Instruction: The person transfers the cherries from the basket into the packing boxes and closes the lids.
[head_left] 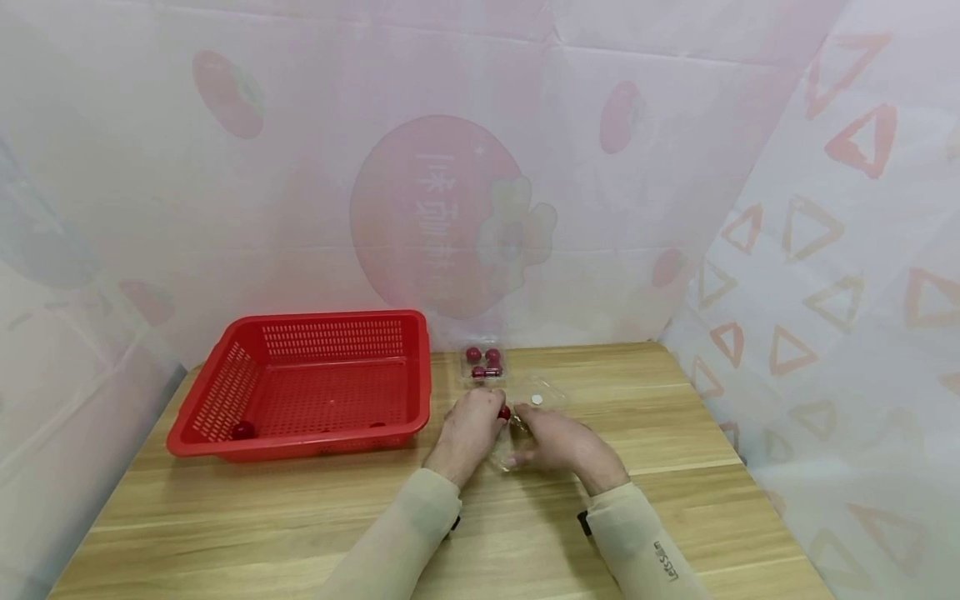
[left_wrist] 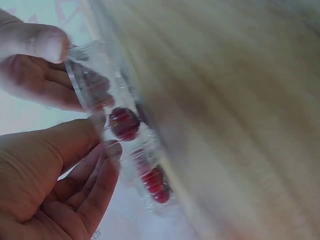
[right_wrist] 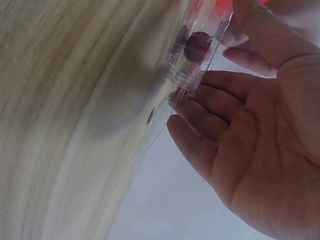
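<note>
A small clear plastic box (head_left: 501, 456) stands on the table between my hands. Dark red balls (left_wrist: 124, 124) show through its wall in the left wrist view. My left hand (head_left: 471, 423) pinches the near side of the box between thumb and fingertips. At the opposite end, my right hand (head_left: 561, 442), blurred, has its thumb on a corner and its fingers along the side. From the box a clear lid flap (right_wrist: 152, 122) with a small round sticker (head_left: 536, 399) spreads out flat.
A red perforated basket (head_left: 300, 450) stands to the left, with a dark red ball (head_left: 243, 430) in its near left corner. Against the back wall, another clear box (head_left: 483, 379) holds several dark red balls. Printed sheeting (head_left: 675, 167) walls in the table (head_left: 300, 533).
</note>
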